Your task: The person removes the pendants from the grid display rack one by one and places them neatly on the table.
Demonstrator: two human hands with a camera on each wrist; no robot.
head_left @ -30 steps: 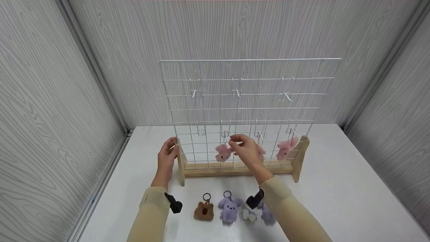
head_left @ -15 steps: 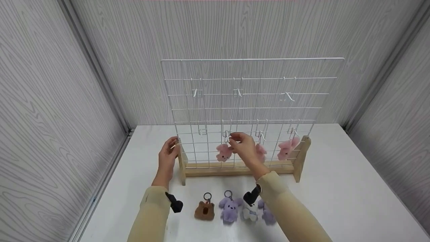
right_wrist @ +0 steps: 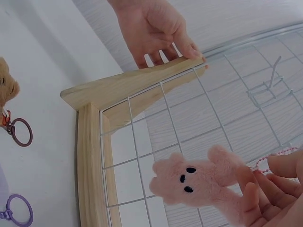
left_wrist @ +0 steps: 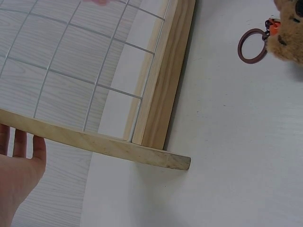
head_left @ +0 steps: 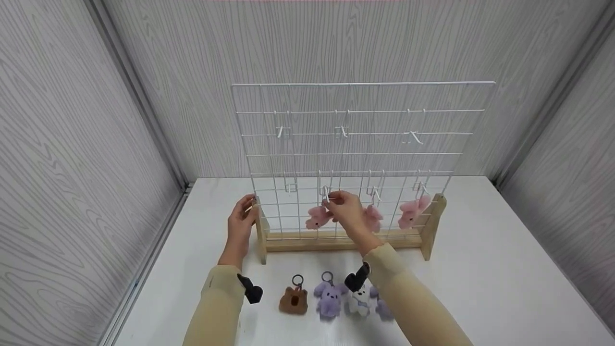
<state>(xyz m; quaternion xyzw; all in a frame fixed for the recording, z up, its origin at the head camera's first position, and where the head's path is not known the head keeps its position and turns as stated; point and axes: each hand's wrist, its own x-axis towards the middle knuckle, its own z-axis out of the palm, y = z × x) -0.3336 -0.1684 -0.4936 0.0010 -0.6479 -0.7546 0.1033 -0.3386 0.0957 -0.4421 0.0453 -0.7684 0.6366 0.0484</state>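
A white wire grid rack (head_left: 355,154) stands upright on wooden feet. My left hand (head_left: 239,226) grips its left wooden upright (left_wrist: 102,144), thumb on one side and fingers on the other. At the lower row of hooks, my right hand (head_left: 350,211) pinches the pink bead chain of a pink plush keychain (right_wrist: 194,182). The plush dangles head down in front of the grid, just below a white hook (head_left: 326,193). Whether the chain is over that hook is hidden by my fingers. Two more pink plush keychains, one (head_left: 373,218) partly behind my right hand and another (head_left: 413,212), hang farther right.
On the white table before the rack lie a brown bear keychain (head_left: 293,301), a purple plush keychain (head_left: 329,300), a white plush keychain (head_left: 359,302) and another purple one (head_left: 384,310) partly under my right sleeve. Bare hooks (head_left: 343,131) line the upper row.
My right hand has shifted slightly left, and the pink plush has turned and tilted in its fingers. The left hand keeps its hold on the upright.
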